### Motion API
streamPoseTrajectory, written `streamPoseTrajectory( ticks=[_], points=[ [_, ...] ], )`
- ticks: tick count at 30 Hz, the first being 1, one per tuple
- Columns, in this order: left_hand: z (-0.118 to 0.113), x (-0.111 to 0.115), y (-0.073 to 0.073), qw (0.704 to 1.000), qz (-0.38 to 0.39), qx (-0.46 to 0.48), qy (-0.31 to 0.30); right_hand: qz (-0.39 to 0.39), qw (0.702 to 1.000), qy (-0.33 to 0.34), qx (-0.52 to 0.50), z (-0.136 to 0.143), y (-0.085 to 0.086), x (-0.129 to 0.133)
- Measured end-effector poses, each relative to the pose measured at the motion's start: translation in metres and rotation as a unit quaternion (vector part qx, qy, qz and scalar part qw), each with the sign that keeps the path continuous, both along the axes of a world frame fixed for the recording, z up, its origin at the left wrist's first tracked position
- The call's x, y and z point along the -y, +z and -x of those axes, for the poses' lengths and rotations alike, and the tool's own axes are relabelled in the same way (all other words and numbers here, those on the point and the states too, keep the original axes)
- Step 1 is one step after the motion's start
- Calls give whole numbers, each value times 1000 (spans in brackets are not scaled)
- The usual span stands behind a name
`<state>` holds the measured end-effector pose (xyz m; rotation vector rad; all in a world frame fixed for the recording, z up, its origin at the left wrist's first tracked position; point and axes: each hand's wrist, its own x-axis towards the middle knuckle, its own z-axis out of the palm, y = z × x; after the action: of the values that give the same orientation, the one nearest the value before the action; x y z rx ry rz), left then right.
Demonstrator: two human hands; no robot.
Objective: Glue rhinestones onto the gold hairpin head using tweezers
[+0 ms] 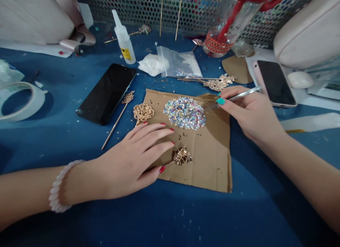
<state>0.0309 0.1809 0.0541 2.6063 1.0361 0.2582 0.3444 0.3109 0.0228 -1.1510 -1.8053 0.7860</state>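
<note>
Your right hand (256,114): grip closed round slim silver metal tool (244,93). Left hand (122,167) spread, thumb by gold openwork metal flower (182,156) on brown cardboard sheet (209,162); can't tell if pinching. Flower likely light, petals bendable; best hold, stem.

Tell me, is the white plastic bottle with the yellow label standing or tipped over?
Standing: the bottle rests its base on the blue table, pointed nozzle up.

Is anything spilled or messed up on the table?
A little. Tiny pale bits are scattered across the blue table, away from the sparkly pile, so they look spilled. The cardboard has small dark specks or nicks, though I can't tell which.
</note>
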Motion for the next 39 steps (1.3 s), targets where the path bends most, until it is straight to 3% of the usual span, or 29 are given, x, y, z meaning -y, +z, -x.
streamPoseTrajectory(
  ticks=[10, 20, 25, 32, 39],
  points=[
    [0, 1, 2, 999, 10, 30, -23, 64, 996, -26, 53, 0, 7, 5],
    [-1, 0, 1, 998, 13, 56, -35, 64, 992, 46, 99, 5, 28, 9],
    [-1, 1, 1, 997, 19, 63, -37, 34, 990, 75, 115, 9, 36, 12],
    [-1, 0, 2, 995, 35, 79, -41, -23, 984, 105, 143, 9, 34, 16],
    [-1, -1, 2, 995, 46, 79, -46, -95, 969, 192, 124, 14, 29, 23]
  ],
)
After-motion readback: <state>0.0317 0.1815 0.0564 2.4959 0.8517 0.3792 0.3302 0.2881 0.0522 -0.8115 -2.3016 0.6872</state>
